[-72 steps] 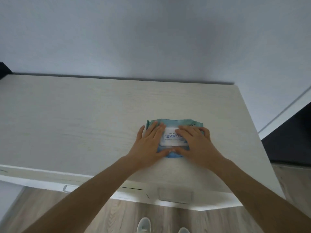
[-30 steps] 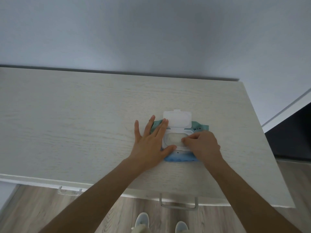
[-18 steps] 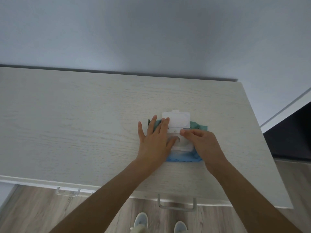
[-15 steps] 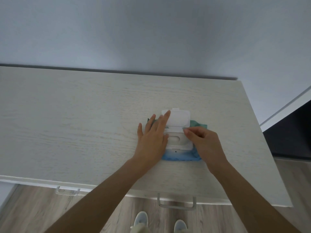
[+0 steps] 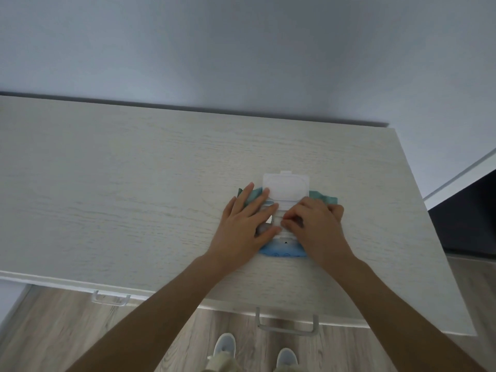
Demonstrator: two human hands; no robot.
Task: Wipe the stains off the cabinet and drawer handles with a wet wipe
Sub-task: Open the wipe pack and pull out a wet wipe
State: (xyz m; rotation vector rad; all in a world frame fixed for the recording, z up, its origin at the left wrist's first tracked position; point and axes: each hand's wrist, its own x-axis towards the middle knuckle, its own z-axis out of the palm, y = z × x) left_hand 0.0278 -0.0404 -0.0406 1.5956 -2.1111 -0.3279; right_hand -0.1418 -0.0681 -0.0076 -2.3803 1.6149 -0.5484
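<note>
A blue-green pack of wet wipes (image 5: 284,249) lies on the pale wood cabinet top (image 5: 134,197), its white flip lid (image 5: 285,187) swung open toward the wall. My left hand (image 5: 245,224) lies flat on the pack's left side, fingers straight. My right hand (image 5: 314,224) has its fingers curled at the pack's opening, pinching there; whether a wipe is between the fingertips is hidden. Two pale handles show below the front edge: a drawer handle (image 5: 287,324) in the middle and another handle (image 5: 110,298) to the left.
A grey wall rises behind the cabinet. The cabinet's right edge (image 5: 440,251) drops off beside a dark opening (image 5: 472,218). Wood floor and my two shoes (image 5: 225,345) lie below the front edge.
The lid of the pack was flipped open. My right hand's fingers have curled tighter over the opening, and my left hand has slid a little down the pack.
</note>
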